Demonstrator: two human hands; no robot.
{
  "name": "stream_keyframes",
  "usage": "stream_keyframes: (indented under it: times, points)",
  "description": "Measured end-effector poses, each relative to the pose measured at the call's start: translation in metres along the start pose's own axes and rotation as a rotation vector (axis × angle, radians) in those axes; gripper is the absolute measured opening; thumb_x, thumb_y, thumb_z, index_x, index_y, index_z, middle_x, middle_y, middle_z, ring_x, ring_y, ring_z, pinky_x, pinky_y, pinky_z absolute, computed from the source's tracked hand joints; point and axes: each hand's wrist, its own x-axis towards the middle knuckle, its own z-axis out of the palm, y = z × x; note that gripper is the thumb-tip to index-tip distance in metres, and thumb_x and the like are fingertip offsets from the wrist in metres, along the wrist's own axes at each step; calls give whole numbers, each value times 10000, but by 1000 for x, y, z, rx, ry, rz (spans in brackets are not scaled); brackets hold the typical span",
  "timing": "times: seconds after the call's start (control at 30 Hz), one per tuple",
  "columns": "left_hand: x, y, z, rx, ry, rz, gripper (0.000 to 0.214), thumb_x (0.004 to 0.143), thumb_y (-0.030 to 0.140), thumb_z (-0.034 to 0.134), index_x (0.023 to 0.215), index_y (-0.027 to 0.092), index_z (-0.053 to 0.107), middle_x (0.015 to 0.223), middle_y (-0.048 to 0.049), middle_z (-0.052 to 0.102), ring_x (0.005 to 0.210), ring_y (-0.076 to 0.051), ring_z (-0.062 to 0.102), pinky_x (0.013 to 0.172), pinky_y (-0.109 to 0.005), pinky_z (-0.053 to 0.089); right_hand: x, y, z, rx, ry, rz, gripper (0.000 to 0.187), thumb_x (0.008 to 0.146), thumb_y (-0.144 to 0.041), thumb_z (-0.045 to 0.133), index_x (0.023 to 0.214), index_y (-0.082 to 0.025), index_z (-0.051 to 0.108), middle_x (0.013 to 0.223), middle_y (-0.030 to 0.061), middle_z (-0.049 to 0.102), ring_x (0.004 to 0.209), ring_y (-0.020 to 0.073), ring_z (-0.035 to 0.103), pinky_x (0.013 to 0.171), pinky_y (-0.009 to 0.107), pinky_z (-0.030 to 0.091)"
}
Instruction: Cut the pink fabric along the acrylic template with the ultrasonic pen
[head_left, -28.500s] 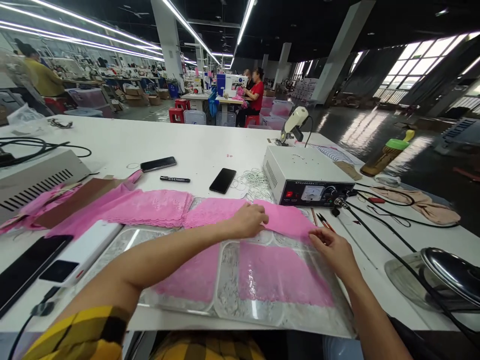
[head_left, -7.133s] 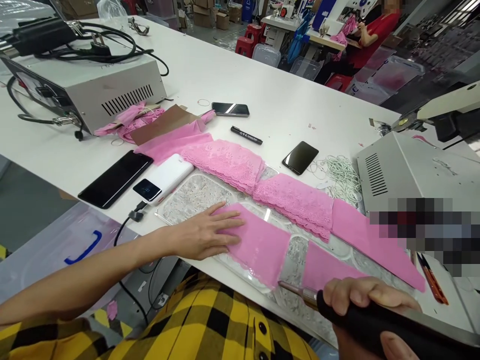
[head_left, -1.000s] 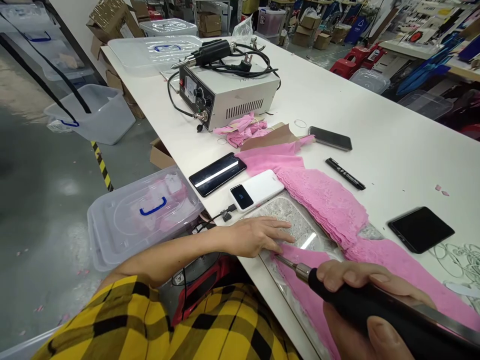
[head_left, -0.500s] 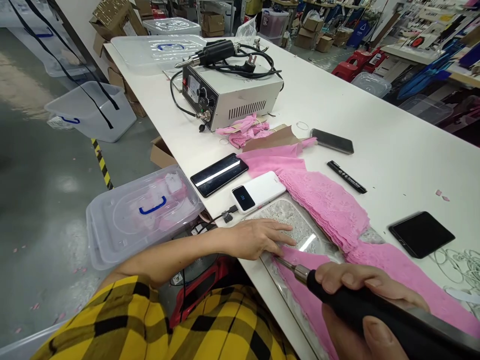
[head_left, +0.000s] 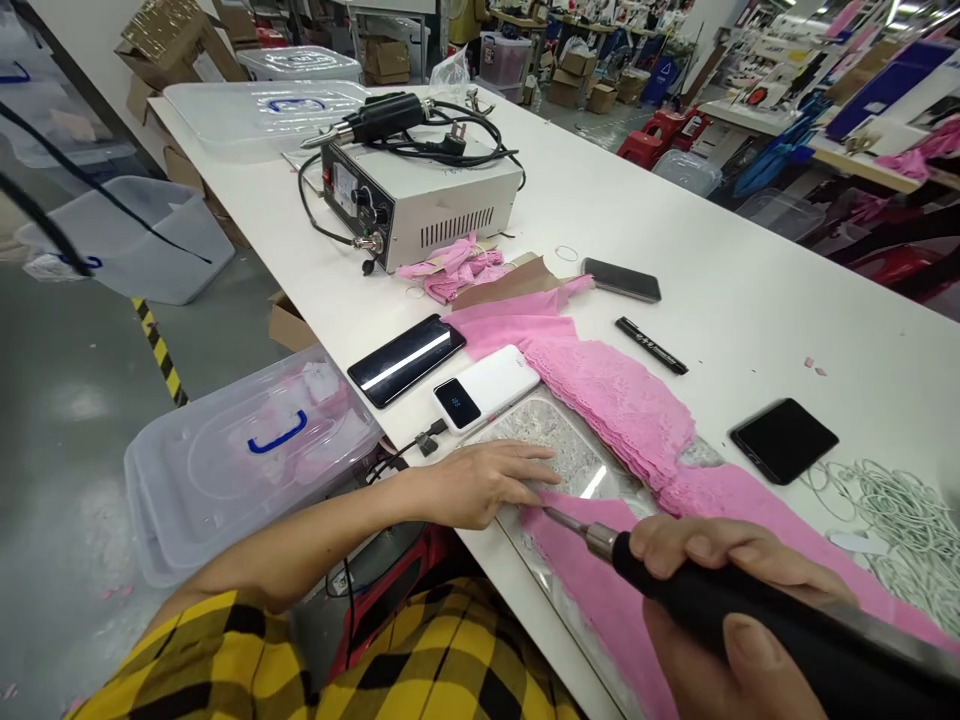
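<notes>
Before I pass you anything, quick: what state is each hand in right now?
Left hand: open, palm down at the pink cloth's edge.
Right hand: closed, holding the black tool.

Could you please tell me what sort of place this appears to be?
Most likely a garment workshop: layered pink lace fabric lies on the white worktable, what look like sewing machines stand in the background, and a clear lidded bin beside the table shows pink material inside.
</notes>
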Motion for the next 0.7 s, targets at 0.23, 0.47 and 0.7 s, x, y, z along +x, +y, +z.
stream_keyframes:
  times: [0.23,0.47,0.7]
  points:
    - [-2,-1,3,47,89,50,390,765,-35,437,980,127,719,1267,-106,667,1346,-266,494,1089,-406,471,8,11,-4,12,69,-35,150,758,-234,617,902,-192,610,777,-10,546,589,138,565,574,363,507]
    - [-2,0,0,83,59,46,361,759,-21,461,955,125,725,1272,-106,664,1334,-281,505,1095,-409,462,7,17,1,23,23,-9,139,786,-233,612,919,-190,614,793,-8,542,618,137,578,603,368,519]
    - [-1,1,-1,87,43,41,380,741,-40,457,956,125,724,1298,-105,648,1353,-277,485,1105,-412,450,6,17,-1,13,0,-3,138,807,-252,632,926,-191,599,808,-10,540,636,140,583,615,374,525]
